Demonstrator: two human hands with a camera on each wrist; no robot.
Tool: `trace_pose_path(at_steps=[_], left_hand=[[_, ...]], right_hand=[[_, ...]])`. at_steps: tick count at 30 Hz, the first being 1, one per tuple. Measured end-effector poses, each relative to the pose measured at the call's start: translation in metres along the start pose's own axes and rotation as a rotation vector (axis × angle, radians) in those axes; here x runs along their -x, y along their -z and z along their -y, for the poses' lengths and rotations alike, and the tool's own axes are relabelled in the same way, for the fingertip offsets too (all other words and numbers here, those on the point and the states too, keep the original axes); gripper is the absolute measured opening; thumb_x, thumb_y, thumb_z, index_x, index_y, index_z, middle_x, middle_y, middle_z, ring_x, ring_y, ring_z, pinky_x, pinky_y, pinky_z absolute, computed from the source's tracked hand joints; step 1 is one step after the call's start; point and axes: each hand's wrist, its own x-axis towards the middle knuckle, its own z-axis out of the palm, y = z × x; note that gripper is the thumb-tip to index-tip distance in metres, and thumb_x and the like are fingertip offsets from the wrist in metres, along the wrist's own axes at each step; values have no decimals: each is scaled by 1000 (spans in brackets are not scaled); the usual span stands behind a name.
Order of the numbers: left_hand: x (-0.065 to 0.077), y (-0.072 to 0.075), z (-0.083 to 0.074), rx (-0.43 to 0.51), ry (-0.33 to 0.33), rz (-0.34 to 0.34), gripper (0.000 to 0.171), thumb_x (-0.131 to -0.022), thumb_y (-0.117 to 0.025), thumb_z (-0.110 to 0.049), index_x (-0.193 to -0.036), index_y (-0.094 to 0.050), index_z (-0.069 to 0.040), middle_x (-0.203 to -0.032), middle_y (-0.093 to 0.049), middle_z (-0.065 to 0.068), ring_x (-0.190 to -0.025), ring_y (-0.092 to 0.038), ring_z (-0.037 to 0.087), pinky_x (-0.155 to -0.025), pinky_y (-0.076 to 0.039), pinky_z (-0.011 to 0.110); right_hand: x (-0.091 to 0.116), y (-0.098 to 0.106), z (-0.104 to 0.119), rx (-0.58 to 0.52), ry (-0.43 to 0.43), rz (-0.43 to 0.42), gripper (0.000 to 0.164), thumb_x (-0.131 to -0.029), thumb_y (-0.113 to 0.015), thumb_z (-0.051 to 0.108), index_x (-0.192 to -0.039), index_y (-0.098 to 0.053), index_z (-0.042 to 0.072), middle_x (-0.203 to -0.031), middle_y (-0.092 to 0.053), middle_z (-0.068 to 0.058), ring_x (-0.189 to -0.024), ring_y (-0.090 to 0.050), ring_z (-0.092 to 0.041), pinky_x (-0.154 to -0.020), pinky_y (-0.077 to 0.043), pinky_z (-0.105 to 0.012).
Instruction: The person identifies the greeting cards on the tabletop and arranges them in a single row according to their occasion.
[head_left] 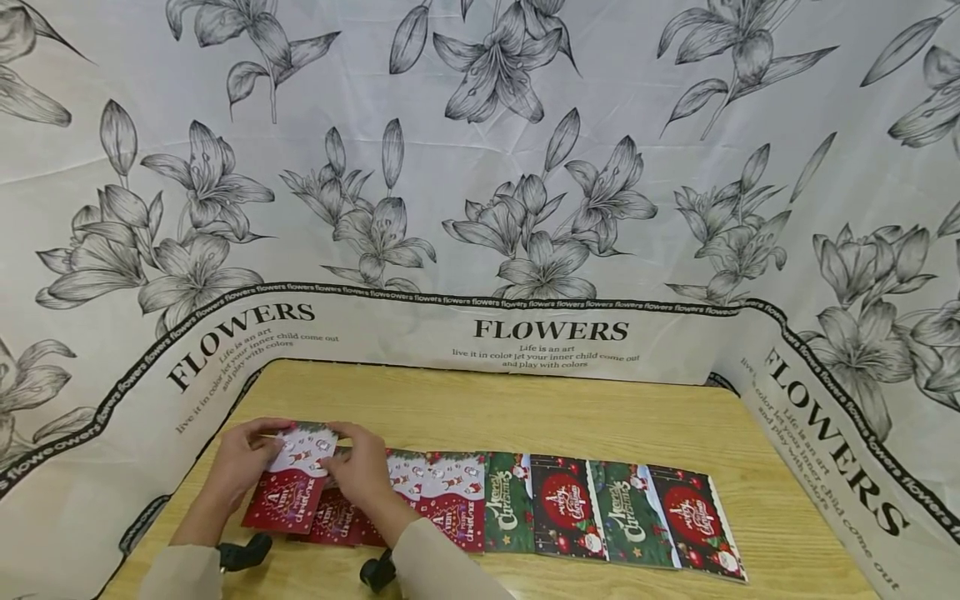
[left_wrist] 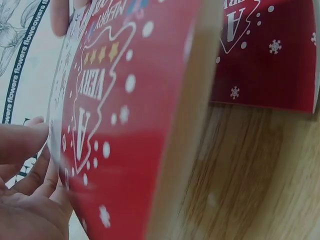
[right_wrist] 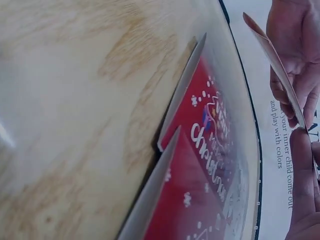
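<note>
Left grip (head_left: 243, 460) and right grip (head_left: 363, 468) pinch 1 card (head_left: 287, 492); 7 cards (head_left: 512, 504) lie nearby.

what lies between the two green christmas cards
One dark card with a red circle lies between the left green card and the right green card, in the head view.

in the head view, the right hand (head_left: 362, 467) hides parts of the red cards (head_left: 333, 517), and the left hand (head_left: 240, 462) covers part of the held card (head_left: 292, 492). both sleeves (head_left: 442, 562) are cut off below. in the left wrist view, the held card runs out at top and bottom, its pale edge blurred.
</note>
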Motion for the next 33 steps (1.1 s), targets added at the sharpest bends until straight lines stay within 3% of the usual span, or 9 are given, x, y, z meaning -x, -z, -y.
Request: trace_pose_path(at_steps=[6, 11, 19, 25, 30, 33], left_hand=[[4, 5, 5, -2, -17, 42, 33, -106, -55, 5, -139, -57, 8, -145, -50, 30, -119, -61, 37, -82, -57, 25], [7, 8, 9, 9, -21, 86, 28, -104, -59, 5, -131, -61, 9, -138, -56, 29, -112, -65, 31, -82, -58, 26], [12, 7, 17, 47, -69, 172, 21, -99, -65, 6, -120, -67, 8, -124, -65, 22, -102, -69, 24, -82, -59, 30], [15, 8, 18, 94, -87, 222, 22, -99, -64, 8, -121, -65, 13, -122, -65, 24, -98, -71, 24, -82, -61, 36], [16, 7, 17, 129, -68, 221, 26, -99, -62, 10, -125, -63, 16, -129, -62, 28, -104, -71, 27, -86, -61, 38], [15, 6, 15, 156, -55, 196, 30, -100, -61, 10, -129, -61, 16, -134, -59, 31, -104, -72, 23, -88, -61, 37]], right_hand=[[-1, 1, 1, -48, 18, -28, 53, -91, -73, -13, -140, -66, 6, -129, -65, -7, -68, -75, -26, -56, -59, -27], [-6, 5, 1, -68, 17, -91, 54, -90, -73, -14, -139, -66, 8, -129, -65, -6, -65, -74, -22, -56, -61, -33], [-16, 21, 5, -70, 16, -159, 51, -91, -73, -11, -138, -67, 8, -127, -65, -8, -65, -73, -24, -51, -52, -23], [-22, 29, 5, -75, 20, -185, 48, -92, -73, -11, -136, -67, 6, -127, -64, -10, -64, -72, -24, -52, -55, -25], [-24, 30, 4, -83, 7, -198, 45, -92, -74, -8, -135, -67, 5, -125, -65, -10, -68, -74, -27, -50, -52, -23], [-23, 30, 3, -87, 15, -202, 44, -92, -75, -7, -134, -66, 3, -123, -66, -12, -69, -74, -28, -53, -57, -29]])
